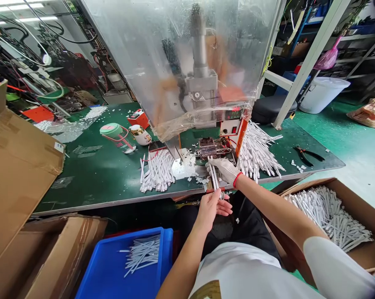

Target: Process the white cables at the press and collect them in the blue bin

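My right hand (224,170), in a white glove with a red band at the wrist, is shut on a few white cables (214,176) at the table's front edge. Below it, my bare left hand (209,209) is at the cables' lower ends; whether it grips them I cannot tell. Just beyond both hands stands a bench press machine (202,83) behind a clear plastic curtain (150,54). Loose piles of white cables lie on the green table (96,182) to either side, one pile (158,171) on the left and one (257,151) on the right.
A cardboard box (329,218) of white cables sits at my right, and a blue tray (142,253) of cables sits at my lower left. Flattened cardboard (19,174) rises on the left. Black-handled pliers (308,155) lie on the table at right.
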The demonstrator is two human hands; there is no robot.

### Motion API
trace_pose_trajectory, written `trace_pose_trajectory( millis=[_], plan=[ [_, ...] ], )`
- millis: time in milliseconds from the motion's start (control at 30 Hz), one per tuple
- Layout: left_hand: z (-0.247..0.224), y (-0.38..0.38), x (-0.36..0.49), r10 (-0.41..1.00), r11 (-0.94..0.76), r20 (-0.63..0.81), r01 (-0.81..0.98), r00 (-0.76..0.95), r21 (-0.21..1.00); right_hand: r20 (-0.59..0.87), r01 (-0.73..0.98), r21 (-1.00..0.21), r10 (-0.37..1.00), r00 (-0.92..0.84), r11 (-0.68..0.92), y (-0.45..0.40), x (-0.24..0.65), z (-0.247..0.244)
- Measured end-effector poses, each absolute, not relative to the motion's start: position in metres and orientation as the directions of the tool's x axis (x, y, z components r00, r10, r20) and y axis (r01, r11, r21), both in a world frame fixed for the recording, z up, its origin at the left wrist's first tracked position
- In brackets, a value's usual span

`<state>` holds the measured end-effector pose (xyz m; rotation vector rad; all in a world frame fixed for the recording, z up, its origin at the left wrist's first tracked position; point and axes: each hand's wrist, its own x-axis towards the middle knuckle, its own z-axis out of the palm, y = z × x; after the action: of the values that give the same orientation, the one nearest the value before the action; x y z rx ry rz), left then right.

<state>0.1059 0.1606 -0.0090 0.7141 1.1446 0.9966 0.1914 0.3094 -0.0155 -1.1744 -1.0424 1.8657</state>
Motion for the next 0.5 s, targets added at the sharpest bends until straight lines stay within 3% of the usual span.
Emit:
trace_pose_trajectory(
  millis=[333,500],
  plan=[
    [-0.013,0.149,0.107,0.933,0.358,-0.346,-0.276,0.093,0.892,-0.327,-0.209,-0.883,0.869,-0.37,-0.421,0.296,0.197,-0.009],
    [-0.032,0.11,0.09,0.888,0.407,-0.378,-0.065,0.262,0.911,-0.282,-0.275,-0.854,0.838,-0.467,-0.441,0.268,0.22,0.004]
  ],
)
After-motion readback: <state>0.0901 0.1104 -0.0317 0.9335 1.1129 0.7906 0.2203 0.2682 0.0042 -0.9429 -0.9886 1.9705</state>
